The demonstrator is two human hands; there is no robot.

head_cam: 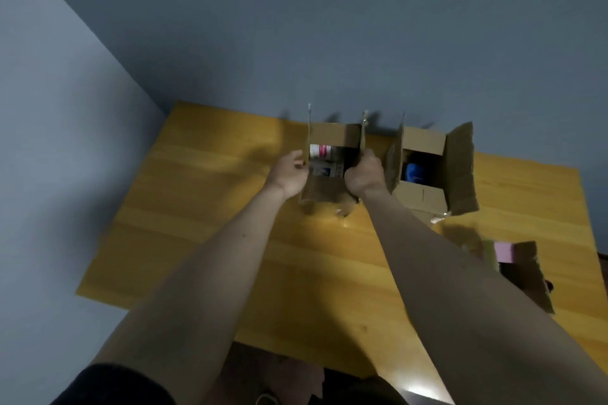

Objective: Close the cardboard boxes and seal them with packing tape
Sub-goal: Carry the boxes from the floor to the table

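An open cardboard box (332, 135) stands at the far middle of the yellow wooden table (210, 207), its side flaps upright. Inside I see a white and red container and a printed packet. My left hand (289, 174) pinches the left flap of this box. My right hand (363, 174) grips its right flap with curled fingers. A second open box (424, 141) stands just to the right, flaps spread, with a blue object (415, 172) inside. A third box (523, 266) with something pink inside sits at the right, partly behind my right forearm.
The table stands against a grey-blue wall at the back and left. A small scrap of tape or paper (439, 218) lies by the second box's near corner. Below the near table edge is a dark floor area with unclear items.
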